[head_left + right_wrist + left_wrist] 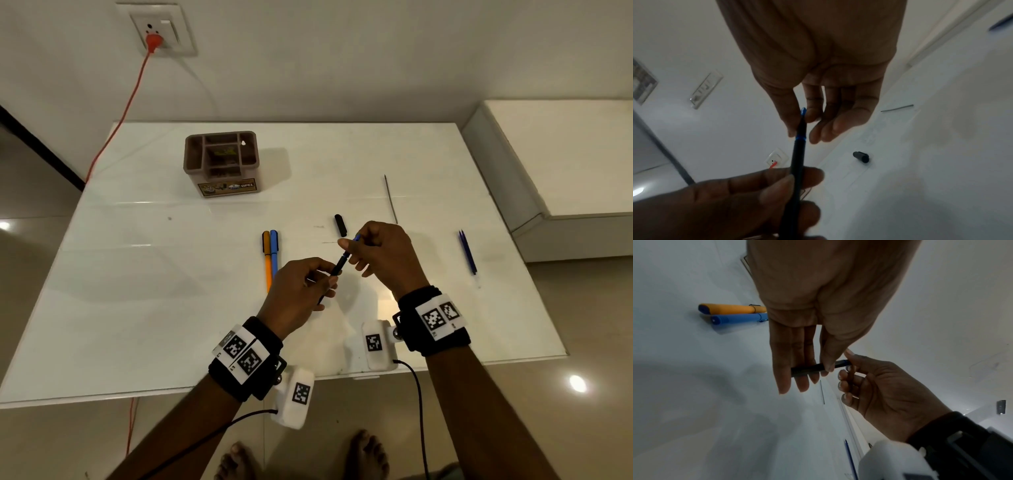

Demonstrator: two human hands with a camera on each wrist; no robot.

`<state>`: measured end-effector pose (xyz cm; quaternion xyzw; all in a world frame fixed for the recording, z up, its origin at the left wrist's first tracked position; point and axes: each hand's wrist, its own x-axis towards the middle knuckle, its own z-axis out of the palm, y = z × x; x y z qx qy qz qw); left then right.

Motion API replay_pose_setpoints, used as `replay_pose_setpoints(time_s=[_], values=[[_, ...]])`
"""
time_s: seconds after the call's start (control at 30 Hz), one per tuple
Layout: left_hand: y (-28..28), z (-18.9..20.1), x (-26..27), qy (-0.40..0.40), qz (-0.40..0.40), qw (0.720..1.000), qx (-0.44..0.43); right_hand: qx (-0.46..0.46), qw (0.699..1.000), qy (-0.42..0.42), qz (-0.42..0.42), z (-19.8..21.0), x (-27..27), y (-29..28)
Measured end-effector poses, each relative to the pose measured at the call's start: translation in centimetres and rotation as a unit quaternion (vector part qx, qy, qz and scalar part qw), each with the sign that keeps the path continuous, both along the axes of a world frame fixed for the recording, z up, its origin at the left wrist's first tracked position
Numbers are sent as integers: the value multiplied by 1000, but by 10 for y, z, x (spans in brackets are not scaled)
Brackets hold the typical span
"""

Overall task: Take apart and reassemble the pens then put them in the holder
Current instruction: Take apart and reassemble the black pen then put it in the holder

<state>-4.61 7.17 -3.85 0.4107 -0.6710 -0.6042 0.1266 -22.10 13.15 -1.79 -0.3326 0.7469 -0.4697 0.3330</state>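
Note:
Above the white table [137,308] both hands share a black pen barrel [339,265] [795,162]. My left hand [301,291] grips its lower part between thumb and fingers. My right hand [380,253] pinches the blue-tipped front section [803,113] at the barrel's upper end. The pen's black cap [340,225] [860,156] lies on the table just beyond my right hand. An orange pen [267,257] and a blue pen [274,250] lie side by side to the left. The brown holder [222,164] stands at the back left.
A thin grey refill [390,198] lies at the back right, and blue refills [467,251] rest near the right edge. An orange cable [120,123] hangs from a wall socket [157,31]. A white ledge [565,154] adjoins the table on the right.

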Motion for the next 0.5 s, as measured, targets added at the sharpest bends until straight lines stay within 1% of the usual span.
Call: replay_pose_setpoints(time_s=[0.1, 0.13, 0.17, 0.2, 0.27, 0.3, 0.37, 0.5], values=[[-1, 0, 0, 7, 3, 1000, 7, 21, 996, 89, 12, -3, 7, -2], [-1, 0, 0, 11, 6, 1000, 12, 23, 994, 107, 12, -4, 8, -4], [-2, 0, 1, 16, 9, 1000, 18, 26, 994, 106, 9, -4, 8, -5], [-2, 1, 1, 21, 13, 999, 28, 22, 997, 75, 6, -3, 8, -6], [-2, 2, 1, 33, 18, 998, 49, 1, 999, -28, 16, 2, 9, -6], [-2, 2, 1, 37, 19, 998, 57, -13, 998, -57, 28, 4, 9, -6], [-1, 3, 1, 41, 17, 997, 66, -37, 996, -67, 37, 4, 12, -4], [0, 3, 2, 39, -1, 997, 66, -41, 998, -39, -17, 1, 15, -6]])
